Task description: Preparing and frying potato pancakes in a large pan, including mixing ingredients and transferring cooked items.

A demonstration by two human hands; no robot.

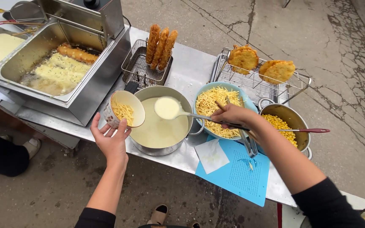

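White batter filled the ladle [167,108], its handle running right into the right hand [232,116], fingers clamped on it. Just left, the left hand [111,137] gripped the tilted paper cup [123,109] from below.

- My left hand [111,141] tilts a paper cup [123,110] of shredded cheese over the batter pot [160,126].
- My right hand [232,115] holds a full ladle [168,108] above it.

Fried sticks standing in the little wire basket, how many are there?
3. All three fried sticks lean side by side in the wire basket beside the fryer. One more stick floats in the fryer's oil.
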